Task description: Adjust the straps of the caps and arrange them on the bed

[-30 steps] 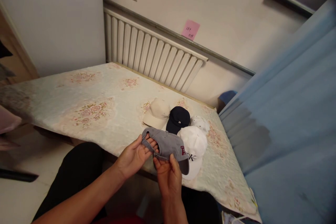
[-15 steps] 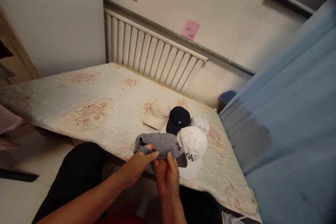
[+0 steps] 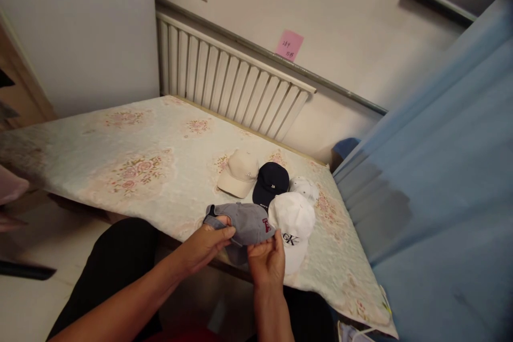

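A grey baseball cap (image 3: pixel 245 220) with a dark red emblem is held sideways over the front edge of the bed. My left hand (image 3: pixel 210 243) grips it by the back strap, thumb on the outside. At the brim end, my right hand (image 3: pixel 267 257) pinches the cap with the thumb on top and fingers underneath. Just beyond lie a white cap with black CK letters (image 3: pixel 295 219), a navy cap (image 3: pixel 272 179) and a beige cap (image 3: pixel 239 171). Another white cap (image 3: pixel 305 188) is partly hidden behind the CK one.
The bed has a pale floral cover (image 3: pixel 176 155). Behind it a white radiator (image 3: pixel 236 80) runs along the wall, with a pink note (image 3: pixel 289 45) above. A blue curtain (image 3: pixel 436 181) hangs on the right. Part of a person in pink (image 3: pixel 12 184) shows at the far left.
My right hand has slid right along the grey cap, from the middle of its side to the brim end. My left hand keeps its hold at the strap. The other caps lie as before.
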The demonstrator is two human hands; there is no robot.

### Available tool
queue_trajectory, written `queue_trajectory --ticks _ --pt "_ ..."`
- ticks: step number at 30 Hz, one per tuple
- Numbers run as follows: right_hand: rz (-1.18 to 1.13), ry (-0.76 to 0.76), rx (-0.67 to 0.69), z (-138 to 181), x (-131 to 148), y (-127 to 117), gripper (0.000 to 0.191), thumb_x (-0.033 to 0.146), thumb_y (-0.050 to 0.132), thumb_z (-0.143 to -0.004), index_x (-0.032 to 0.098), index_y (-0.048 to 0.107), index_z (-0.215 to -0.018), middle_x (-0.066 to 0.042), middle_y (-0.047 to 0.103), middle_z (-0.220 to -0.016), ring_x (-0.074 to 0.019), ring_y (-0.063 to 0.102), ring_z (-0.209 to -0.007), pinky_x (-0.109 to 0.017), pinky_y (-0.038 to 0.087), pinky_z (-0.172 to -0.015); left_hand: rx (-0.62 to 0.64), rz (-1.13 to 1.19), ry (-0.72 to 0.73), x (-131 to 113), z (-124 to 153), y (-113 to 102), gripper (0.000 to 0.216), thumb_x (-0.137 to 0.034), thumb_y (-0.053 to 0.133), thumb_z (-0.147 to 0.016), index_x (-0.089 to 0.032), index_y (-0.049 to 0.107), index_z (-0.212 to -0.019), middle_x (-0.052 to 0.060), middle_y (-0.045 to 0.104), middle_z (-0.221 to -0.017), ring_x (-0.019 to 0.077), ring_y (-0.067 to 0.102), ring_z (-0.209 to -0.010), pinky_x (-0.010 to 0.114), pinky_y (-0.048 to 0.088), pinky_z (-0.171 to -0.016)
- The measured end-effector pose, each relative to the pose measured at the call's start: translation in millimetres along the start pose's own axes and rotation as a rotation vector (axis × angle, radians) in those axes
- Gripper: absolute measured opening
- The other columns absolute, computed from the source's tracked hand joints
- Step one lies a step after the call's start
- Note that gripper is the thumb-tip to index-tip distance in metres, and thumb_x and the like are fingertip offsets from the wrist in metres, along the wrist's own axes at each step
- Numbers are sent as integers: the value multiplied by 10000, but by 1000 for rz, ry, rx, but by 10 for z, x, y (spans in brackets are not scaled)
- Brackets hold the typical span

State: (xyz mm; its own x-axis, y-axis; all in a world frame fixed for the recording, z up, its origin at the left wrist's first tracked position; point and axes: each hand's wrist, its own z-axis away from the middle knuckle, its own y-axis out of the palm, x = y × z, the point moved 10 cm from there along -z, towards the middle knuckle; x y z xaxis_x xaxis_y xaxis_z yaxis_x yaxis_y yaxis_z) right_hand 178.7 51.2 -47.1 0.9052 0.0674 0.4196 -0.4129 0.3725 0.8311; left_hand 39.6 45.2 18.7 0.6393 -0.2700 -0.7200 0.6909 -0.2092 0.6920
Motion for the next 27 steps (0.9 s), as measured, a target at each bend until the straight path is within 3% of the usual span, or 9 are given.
queue_trajectory --ticks 3,7,11,14,19,22,24,25,27 --pt "3 35 -10 -17 -50 -11 117 291 613 -821 204 677 -866 12 754 -829 -109 696 -752 -240 552 -662 20 -15 6 -43 -14 -12 27 -145 708 -753 -146 683 -743 27 686 -743 143 632 -734 256 476 -734" --pt "18 91 10 21 -134 54 114 119 626 -772 175 675 -857 27 742 -753 -42 623 -535 -125 460 -468 28 -8 48 -133 -46 -69 31 -174 678 -785 -147 679 -799 42 704 -781 169 655 -770 285 498 -757" --pt "5 68 -52 119 -140 97 148 87 599 -774 183 676 -856 19 745 -739 -59 630 -515 -145 478 -459 64 116 96 -196 -65 -78 110 -198 632 -819 -169 672 -917 55 712 -906 195 655 -891 346 488 -869" --pt "-28 60 -101 191 -152 123 131 94 582 -791 188 671 -812 20 737 -690 -84 650 -523 -168 483 -450 164 162 166 -214 -38 25 266 -283 670 -791 -198 654 -1043 71 679 -1090 246 592 -1090 412 404 -1009" --pt "-55 76 -86 246 -273 137 112 127 582 -811 182 673 -847 5 741 -707 -103 685 -601 -181 498 -484 246 -73 151 -28 4 208 392 -247 720 -737 -261 635 -1119 63 589 -1285 274 453 -1276 415 289 -1096" --pt "-28 95 -61 270 -423 103 105 160 594 -812 182 677 -874 -4 747 -747 -109 696 -663 -183 505 -513 92 -156 146 -5 -30 143 334 -240 703 -761 -208 630 -1085 90 641 -1182 245 564 -1142 354 405 -994" --pt "6 121 -43 306 -541 92 100 197 604 -813 183 679 -878 -13 751 -799 -108 697 -692 -181 504 -524 -69 -162 101 7 -53 34 262 -298 689 -782 -172 624 -1001 86 695 -987 191 659 -875 279 506 -764" --pt "29 138 -27 334 -599 102 99 221 609 -814 183 679 -873 -18 751 -825 -108 696 -703 -179 502 -526 -143 -159 48 38 -58 -20 245 -342 684 -784 -163 616 -937 66 700 -846 158 656 -696 239 498 -604" --pt "109 166 36 414 -679 175 96 253 627 -807 183 675 -850 -24 748 -865 -108 694 -718 -172 491 -526 -268 -135 -62 95 -53 -112 280 -427 667 -781 -163 578 -801 2 624 -581 98 524 -405 189 355 -375"
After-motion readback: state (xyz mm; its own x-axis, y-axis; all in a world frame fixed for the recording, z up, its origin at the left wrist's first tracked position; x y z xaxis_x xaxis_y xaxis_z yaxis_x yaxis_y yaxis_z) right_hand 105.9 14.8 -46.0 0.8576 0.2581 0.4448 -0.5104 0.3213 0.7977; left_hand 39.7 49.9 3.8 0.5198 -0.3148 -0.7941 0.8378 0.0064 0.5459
